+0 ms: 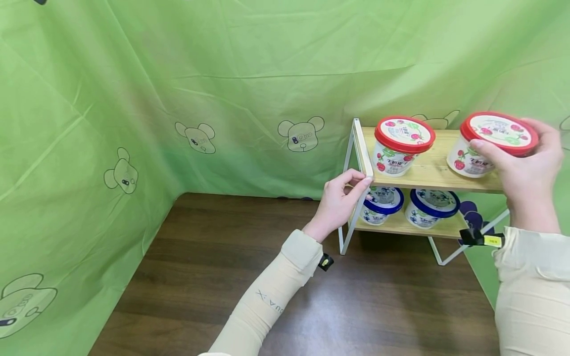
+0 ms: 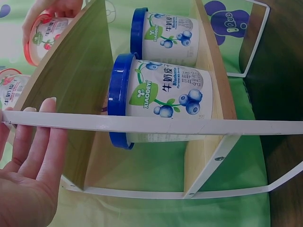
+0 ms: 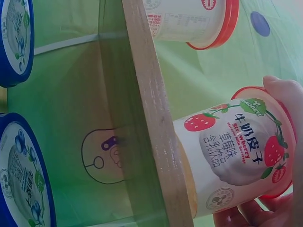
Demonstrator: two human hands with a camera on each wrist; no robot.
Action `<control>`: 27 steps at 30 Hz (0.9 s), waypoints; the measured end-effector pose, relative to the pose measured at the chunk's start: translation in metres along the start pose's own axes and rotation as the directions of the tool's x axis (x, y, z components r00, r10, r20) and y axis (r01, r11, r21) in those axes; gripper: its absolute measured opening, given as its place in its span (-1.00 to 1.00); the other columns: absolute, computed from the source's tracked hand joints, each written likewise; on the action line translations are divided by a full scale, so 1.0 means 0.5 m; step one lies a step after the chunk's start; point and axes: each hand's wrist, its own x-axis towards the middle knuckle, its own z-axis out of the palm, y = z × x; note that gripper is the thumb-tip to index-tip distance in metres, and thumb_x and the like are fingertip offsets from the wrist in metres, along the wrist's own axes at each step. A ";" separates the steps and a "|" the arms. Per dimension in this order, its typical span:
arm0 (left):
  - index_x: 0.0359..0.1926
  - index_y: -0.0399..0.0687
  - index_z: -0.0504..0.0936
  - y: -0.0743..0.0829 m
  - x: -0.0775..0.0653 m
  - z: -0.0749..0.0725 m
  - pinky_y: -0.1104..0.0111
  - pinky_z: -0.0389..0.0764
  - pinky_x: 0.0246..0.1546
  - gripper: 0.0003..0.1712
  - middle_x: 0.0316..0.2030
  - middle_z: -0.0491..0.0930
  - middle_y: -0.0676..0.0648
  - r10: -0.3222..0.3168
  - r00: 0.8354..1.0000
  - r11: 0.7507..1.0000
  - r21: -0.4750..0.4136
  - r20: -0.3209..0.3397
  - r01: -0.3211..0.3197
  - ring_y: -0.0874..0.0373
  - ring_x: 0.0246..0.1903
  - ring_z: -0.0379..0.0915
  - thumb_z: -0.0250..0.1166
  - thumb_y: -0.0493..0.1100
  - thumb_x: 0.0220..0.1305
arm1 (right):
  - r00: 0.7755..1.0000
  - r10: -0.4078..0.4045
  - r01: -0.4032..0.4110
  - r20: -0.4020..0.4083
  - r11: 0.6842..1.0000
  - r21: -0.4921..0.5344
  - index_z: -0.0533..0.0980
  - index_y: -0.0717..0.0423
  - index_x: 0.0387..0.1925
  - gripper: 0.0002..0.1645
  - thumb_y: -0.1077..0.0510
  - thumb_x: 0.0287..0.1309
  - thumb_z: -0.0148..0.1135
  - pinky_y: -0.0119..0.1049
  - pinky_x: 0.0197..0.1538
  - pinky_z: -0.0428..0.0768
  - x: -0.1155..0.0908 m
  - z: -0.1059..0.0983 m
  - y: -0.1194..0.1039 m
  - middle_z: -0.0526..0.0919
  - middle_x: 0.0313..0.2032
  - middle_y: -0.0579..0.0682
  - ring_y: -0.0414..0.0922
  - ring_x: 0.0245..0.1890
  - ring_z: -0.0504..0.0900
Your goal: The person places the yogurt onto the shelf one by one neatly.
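Note:
My right hand (image 1: 532, 168) grips a strawberry milk tub (image 3: 236, 156) around its red lid, thumb on one side and fingers on the other. The tub stands slightly tilted at the right part of the upper shelf board (image 1: 438, 165), its base right at the wood. A second red-lidded tub (image 1: 403, 143) sits on the same board at the left. With thumb and fingers, my left hand (image 1: 340, 200) holds the front left corner of the rack's white metal frame (image 2: 142, 124). Two blue-lidded blueberry tubs (image 2: 165, 97) stand side by side on the lower board (image 1: 401, 228).
Green cloth (image 1: 267, 59) printed with bear heads hangs behind and to the left. The rack's white legs (image 1: 438, 254) rest on a dark wooden surface (image 1: 213, 277), which stretches out in front and to the left.

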 end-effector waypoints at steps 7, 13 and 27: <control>-0.14 -0.16 0.65 0.000 0.000 0.000 0.41 0.68 -0.27 -0.82 -0.28 0.67 -0.17 -0.004 1.000 1.000 -0.003 0.002 0.004 0.10 -0.41 0.71 0.21 -0.14 0.53 | 0.999 0.043 -0.042 0.003 0.995 -0.095 0.32 -0.06 0.40 -0.05 0.34 0.01 0.57 -0.65 0.17 0.36 -0.003 0.000 -0.002 0.40 0.24 -0.18 -0.29 0.22 0.38; -0.14 -0.16 0.65 -0.001 0.000 0.001 0.39 0.69 -0.29 -0.82 -0.30 0.67 -0.11 -0.004 1.000 1.000 -0.006 -0.004 0.004 0.11 -0.41 0.71 0.22 -0.14 0.52 | 0.999 0.046 -0.045 0.015 0.996 -0.082 0.26 -0.05 0.45 0.01 0.34 0.03 0.57 -0.64 0.21 0.32 -0.001 0.000 0.007 0.35 0.29 -0.16 -0.29 0.28 0.34; -0.14 -0.15 0.65 -0.001 0.000 0.000 0.42 0.67 -0.26 -0.82 -0.28 0.67 -0.13 -0.001 1.000 1.000 0.010 -0.002 0.001 0.15 -0.41 0.70 0.21 -0.13 0.53 | 1.000 0.002 -0.002 0.004 1.000 0.029 0.39 0.00 0.24 -0.19 0.38 -0.02 0.57 -0.64 0.07 0.46 0.004 0.000 0.031 0.49 0.11 -0.11 -0.24 0.12 0.49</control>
